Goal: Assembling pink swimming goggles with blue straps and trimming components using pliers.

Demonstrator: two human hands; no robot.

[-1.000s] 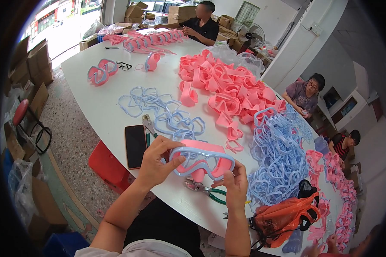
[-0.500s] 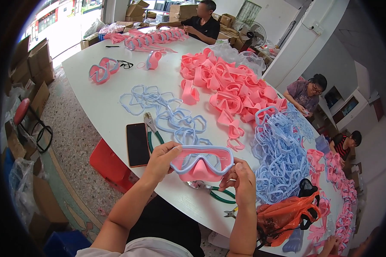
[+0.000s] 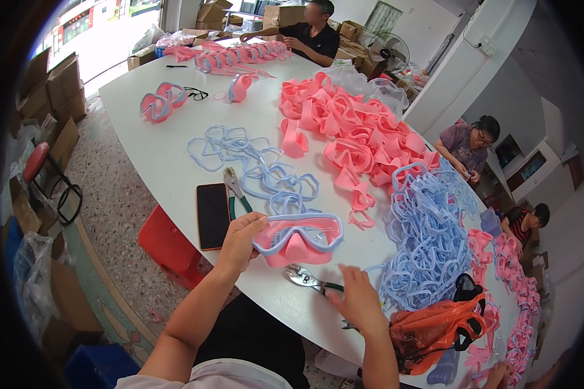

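A diving mask (image 3: 297,253) with a pink skirt, a light blue frame and a clear lens is held above the near table edge. My left hand (image 3: 243,243) pinches its left end, thumb on top. My right hand (image 3: 360,301) is off the mask, fingers apart, over the green handles of metal pliers (image 3: 302,275) lying on the table. Whether it touches those handles I cannot tell. Below and right of this hand, small cutters (image 3: 348,325) are partly hidden. Another green-handled pair of pliers (image 3: 232,181) and a black phone (image 3: 213,217) lie beyond my left hand.
Loose blue frames (image 3: 279,172) lie in the middle, with a large blue heap (image 3: 428,240) to the right. Behind sits a pile of pink mask skirts (image 3: 350,129). An orange bag (image 3: 435,327) lies near right. Several people sit around the white table (image 3: 143,142). A red stool (image 3: 172,249) stands left.
My right hand has let go of the mask's right end and moved down toward the pliers, opening its fingers. The mask has shifted slightly left and up in my left hand.
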